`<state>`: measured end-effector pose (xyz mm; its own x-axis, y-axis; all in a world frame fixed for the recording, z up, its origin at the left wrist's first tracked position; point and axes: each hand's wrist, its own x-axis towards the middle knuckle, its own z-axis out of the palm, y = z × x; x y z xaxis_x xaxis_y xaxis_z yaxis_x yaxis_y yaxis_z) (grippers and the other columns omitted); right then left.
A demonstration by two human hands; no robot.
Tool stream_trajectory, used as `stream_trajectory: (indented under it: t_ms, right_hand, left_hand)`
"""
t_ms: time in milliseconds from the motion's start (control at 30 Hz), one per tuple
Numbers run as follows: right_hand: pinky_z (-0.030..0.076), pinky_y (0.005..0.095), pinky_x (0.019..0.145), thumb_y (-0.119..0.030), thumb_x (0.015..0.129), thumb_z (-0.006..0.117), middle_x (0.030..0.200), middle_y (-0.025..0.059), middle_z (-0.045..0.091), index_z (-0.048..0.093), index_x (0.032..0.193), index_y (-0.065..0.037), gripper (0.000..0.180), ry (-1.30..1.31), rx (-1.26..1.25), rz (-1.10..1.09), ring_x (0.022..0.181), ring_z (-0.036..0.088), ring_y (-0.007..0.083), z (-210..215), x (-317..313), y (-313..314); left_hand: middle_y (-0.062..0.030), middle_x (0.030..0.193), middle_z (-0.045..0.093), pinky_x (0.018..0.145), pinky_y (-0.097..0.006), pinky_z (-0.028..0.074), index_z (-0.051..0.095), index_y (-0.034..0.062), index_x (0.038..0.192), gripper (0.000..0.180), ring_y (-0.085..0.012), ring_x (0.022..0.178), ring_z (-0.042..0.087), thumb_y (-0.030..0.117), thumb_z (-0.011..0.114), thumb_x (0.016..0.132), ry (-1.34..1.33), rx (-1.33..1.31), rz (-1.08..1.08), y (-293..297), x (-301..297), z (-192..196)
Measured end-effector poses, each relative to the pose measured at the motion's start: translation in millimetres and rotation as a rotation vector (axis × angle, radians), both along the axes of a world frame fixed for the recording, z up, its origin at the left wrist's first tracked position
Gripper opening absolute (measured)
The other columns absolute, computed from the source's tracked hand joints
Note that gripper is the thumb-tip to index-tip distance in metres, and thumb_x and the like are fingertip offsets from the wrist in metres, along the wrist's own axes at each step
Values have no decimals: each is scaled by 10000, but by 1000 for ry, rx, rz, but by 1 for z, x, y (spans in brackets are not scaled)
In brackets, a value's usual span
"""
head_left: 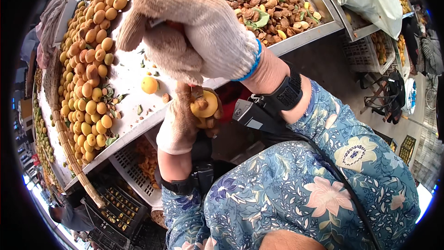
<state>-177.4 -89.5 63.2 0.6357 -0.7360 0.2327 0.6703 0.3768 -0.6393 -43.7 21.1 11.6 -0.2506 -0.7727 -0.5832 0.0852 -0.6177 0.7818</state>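
Note:
My left hand (179,119), in a stained cream knit glove, is closed round a cut-open apricot (211,106). A brown pit (200,104) sits in its yellow flesh. Just above is my right hand (178,32), in a cream glove with a blue cuff edge. Its fingers are curled tightly round a small tool (157,21); only a bit of metal and something reddish show between them, so its kind is hidden. A single whole apricot (149,84) lies on the pale tabletop (135,106) left of my hands.
Many whole apricots (88,88) are heaped along the table's left side, beside a bundled straw edge (69,150). Brown pits and leaves (268,11) lie at the far right. Below stand a white crate (134,169) of orange pieces and dark trays (118,208). Another person (76,217) is at lower left.

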Motion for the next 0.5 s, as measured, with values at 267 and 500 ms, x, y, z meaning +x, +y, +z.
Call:
stream_trajectory:
  t_ms: [267, 500]
  right_hand:
    - [336, 290, 281, -308, 1006, 442, 441, 26, 409, 624, 822, 25, 422, 32, 185, -338, 290, 385, 151, -12, 2, -8]
    - [341, 272, 267, -281, 981, 496, 440, 42, 462, 623, 800, 22, 375, -4, 224, -470, 277, 400, 153, -9, 0, -12]
  left_hand:
    - [-88, 610, 481, 346, -287, 366, 520, -49, 1019, 853, -214, 411, 474, 756, 270, 887, 324, -21, 253, -18, -6, 9]
    - [-40, 682, 497, 508, -265, 425, 541, 24, 1097, 613, -167, 585, 523, 599, 378, 958, 34, -120, 499, -8, -16, 10]
